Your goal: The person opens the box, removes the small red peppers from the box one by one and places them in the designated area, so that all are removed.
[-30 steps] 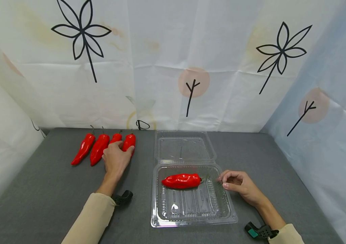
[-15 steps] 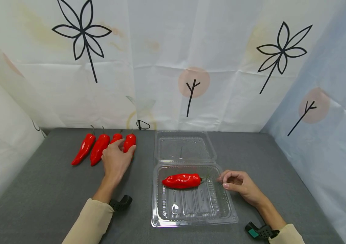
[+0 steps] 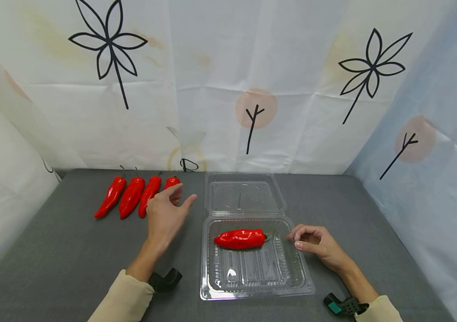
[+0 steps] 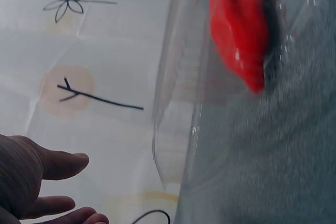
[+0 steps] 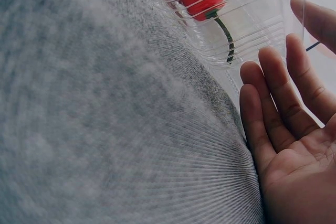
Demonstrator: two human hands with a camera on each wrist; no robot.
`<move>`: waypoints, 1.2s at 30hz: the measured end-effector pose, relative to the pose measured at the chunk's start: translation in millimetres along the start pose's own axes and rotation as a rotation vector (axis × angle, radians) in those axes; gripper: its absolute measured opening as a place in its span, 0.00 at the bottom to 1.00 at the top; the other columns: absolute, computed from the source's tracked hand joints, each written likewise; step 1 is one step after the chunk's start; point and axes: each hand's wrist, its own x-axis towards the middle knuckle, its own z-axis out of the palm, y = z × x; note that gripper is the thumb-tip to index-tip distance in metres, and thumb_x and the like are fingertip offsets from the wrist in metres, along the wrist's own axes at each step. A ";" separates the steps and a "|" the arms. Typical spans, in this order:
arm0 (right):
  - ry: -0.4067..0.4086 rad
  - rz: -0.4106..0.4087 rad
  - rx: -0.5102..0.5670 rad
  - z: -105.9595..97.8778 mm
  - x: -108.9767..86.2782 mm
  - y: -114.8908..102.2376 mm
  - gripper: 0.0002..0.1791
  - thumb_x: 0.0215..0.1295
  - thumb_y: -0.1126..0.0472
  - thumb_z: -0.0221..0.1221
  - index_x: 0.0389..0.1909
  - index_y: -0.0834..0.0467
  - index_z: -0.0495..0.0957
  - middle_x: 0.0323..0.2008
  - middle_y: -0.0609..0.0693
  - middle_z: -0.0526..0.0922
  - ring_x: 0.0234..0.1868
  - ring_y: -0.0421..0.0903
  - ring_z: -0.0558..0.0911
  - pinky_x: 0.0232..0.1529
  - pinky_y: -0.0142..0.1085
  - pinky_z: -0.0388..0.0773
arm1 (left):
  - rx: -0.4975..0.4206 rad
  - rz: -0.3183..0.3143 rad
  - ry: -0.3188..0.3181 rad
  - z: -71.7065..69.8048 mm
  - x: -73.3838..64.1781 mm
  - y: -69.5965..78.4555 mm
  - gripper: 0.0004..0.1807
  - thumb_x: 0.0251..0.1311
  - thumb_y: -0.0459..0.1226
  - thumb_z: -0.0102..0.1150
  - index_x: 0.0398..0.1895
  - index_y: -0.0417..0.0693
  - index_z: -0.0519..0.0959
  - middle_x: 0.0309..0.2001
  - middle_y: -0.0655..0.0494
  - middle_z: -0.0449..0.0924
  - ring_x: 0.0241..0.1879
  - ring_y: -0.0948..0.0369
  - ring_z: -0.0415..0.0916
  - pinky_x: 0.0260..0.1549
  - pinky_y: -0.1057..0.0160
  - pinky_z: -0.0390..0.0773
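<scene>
My left hand [image 3: 165,218] is spread above the grey table, thumb apart from the fingers, with nothing between them. Its fingers overlap the rightmost red pepper [image 3: 171,181] of a row, so only that pepper's stem end shows. Beside it lies another red pepper [image 3: 150,195]. In the middle, a clear plastic clamshell box [image 3: 205,264] stands with its lid folded back, and one red pepper [image 3: 240,239] lies crosswise inside. At the box's right side, my right hand [image 3: 319,246] rests with loosely bent fingers; the right wrist view shows its fingertips [image 5: 251,69] right at the clear wall.
Two more red peppers, one in the middle [image 3: 132,197] and one at far left [image 3: 110,197], lie side by side with stems toward the back. The lid [image 3: 244,193] reaches the printed white cloth wall [image 3: 208,67] at the table's back edge.
My left hand has let go of the rightmost pepper and moved slightly right and toward me, thumb and fingers spreading. The third pepper now shows more fully. My right hand stays put.
</scene>
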 end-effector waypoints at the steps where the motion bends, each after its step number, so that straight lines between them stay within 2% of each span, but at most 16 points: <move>1: -0.001 -0.002 0.002 0.1 0.1 0.1 0.06 0.67 0.77 0.55 0.38 0.66 0.77 0.46 0.56 0.82 0.53 0.50 0.83 0.53 0.36 0.79 | -0.002 0.015 -0.010 1.0 -2.1 2.6 0.26 0.57 0.39 0.74 0.57 0.36 0.82 0.49 0.41 0.86 0.44 0.47 0.85 0.45 0.47 0.83; 5: -0.010 -0.020 0.012 0.3 0.6 0.5 0.06 0.67 0.78 0.55 0.38 0.67 0.77 0.45 0.57 0.82 0.53 0.50 0.83 0.53 0.36 0.79 | -0.026 0.066 -0.043 6.5 -11.6 12.7 0.26 0.55 0.38 0.75 0.56 0.36 0.83 0.49 0.42 0.86 0.44 0.47 0.86 0.45 0.47 0.83; 13: -0.005 -0.012 0.018 1.1 0.7 -0.5 0.05 0.67 0.78 0.55 0.38 0.68 0.77 0.45 0.56 0.82 0.53 0.50 0.83 0.53 0.36 0.79 | -0.127 0.128 -0.174 21.6 -30.7 27.0 0.25 0.53 0.36 0.77 0.55 0.36 0.83 0.47 0.43 0.87 0.42 0.47 0.86 0.43 0.49 0.84; 18: -0.016 -0.039 0.021 0.4 0.8 0.4 0.05 0.67 0.79 0.54 0.39 0.70 0.76 0.45 0.56 0.82 0.53 0.50 0.83 0.53 0.36 0.79 | -0.211 0.140 -0.294 30.7 -40.0 30.5 0.24 0.53 0.34 0.77 0.54 0.36 0.83 0.46 0.43 0.87 0.41 0.49 0.86 0.42 0.50 0.85; 21: -0.006 -0.024 0.018 0.4 0.4 0.6 0.04 0.67 0.78 0.55 0.38 0.70 0.76 0.45 0.55 0.82 0.53 0.50 0.83 0.53 0.36 0.79 | -0.251 0.144 -0.375 35.4 -45.2 31.3 0.24 0.54 0.35 0.76 0.55 0.38 0.83 0.47 0.43 0.87 0.41 0.49 0.86 0.42 0.52 0.85; 24: 0.003 -0.009 0.011 0.8 0.1 0.0 0.03 0.67 0.78 0.56 0.38 0.70 0.76 0.45 0.55 0.82 0.53 0.50 0.83 0.53 0.36 0.79 | -0.274 0.179 -0.441 40.5 -49.1 31.3 0.24 0.55 0.35 0.76 0.55 0.37 0.83 0.47 0.43 0.86 0.41 0.48 0.86 0.42 0.53 0.85; 29: 0.002 -0.011 0.006 0.9 0.1 -0.8 0.03 0.67 0.78 0.56 0.38 0.70 0.76 0.45 0.56 0.82 0.53 0.50 0.83 0.53 0.36 0.79 | -0.239 0.251 -0.501 48.4 -55.3 30.3 0.25 0.55 0.34 0.75 0.57 0.36 0.82 0.49 0.44 0.86 0.44 0.51 0.86 0.45 0.54 0.84; 36: 0.002 -0.007 0.000 0.9 0.1 -0.5 0.04 0.67 0.78 0.56 0.38 0.68 0.77 0.46 0.57 0.82 0.52 0.50 0.82 0.51 0.36 0.80 | -0.099 0.324 -0.497 53.8 -61.7 30.4 0.26 0.53 0.36 0.77 0.56 0.39 0.83 0.52 0.47 0.85 0.49 0.53 0.83 0.47 0.55 0.83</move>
